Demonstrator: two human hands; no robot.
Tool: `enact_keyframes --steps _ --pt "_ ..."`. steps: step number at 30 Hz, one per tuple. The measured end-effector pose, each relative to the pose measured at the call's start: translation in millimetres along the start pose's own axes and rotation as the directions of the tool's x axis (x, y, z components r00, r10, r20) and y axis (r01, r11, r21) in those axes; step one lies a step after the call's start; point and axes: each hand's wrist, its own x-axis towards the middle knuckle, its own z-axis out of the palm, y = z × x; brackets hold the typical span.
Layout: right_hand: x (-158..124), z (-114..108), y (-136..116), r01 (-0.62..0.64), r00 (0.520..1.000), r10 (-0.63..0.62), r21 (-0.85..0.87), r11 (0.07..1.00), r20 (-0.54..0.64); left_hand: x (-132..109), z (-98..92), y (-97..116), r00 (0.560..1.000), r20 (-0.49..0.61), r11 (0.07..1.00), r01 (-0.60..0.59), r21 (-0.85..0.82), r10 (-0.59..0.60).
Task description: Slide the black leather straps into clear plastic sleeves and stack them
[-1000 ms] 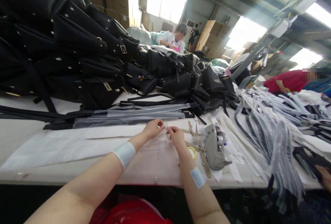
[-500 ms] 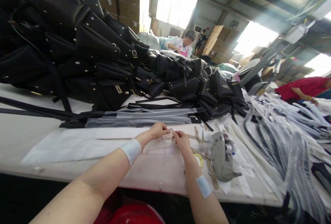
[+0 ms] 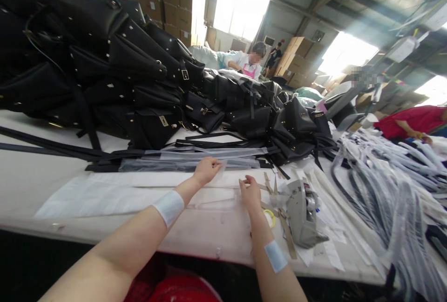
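My left hand (image 3: pixel 207 171) is closed in a pinch on a small translucent piece (image 3: pixel 222 167), perhaps clear film, held above the table. Right of it, my right hand (image 3: pixel 250 192) has curled fingers, the thumb and forefinger a little apart, with nothing visible in them. Long white sheets (image 3: pixel 94 197) lie flat below and to the left of my left hand. Behind it run black straps (image 3: pixel 101 167), partly covered by translucent plastic sleeves (image 3: pixel 195 160). A grey tabletop device (image 3: pixel 298 218), like a tape dispenser, stands right of my right forearm, beside a yellow ring (image 3: pixel 270 218).
Black bags (image 3: pixel 115 64) with gold fittings are heaped along the back. Beige strips (image 3: pixel 288 237) lie near the device. Plastic-wrapped straps (image 3: pixel 394 213) pile up at right. A person in white (image 3: pixel 240 60) works behind the bags; a red sleeve (image 3: pixel 405 116) shows far right.
My hands were together at the translucent piece and have parted. The left moved left and slightly away from me with the piece; the right let go and stays near the device.
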Motion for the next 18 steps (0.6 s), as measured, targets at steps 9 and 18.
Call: enact_keyframes --steps 9,18 --pt "-32 -4 -80 0.291 0.945 -0.320 0.275 0.916 0.063 -48 -98.7 17 0.963 -0.269 0.988 -0.013 -0.154 -0.029" --pt "-89 31 -167 0.447 0.774 -0.580 0.428 0.785 0.256 -210 -260.6 26 0.721 -0.671 0.977 0.044 -0.208 -0.175"
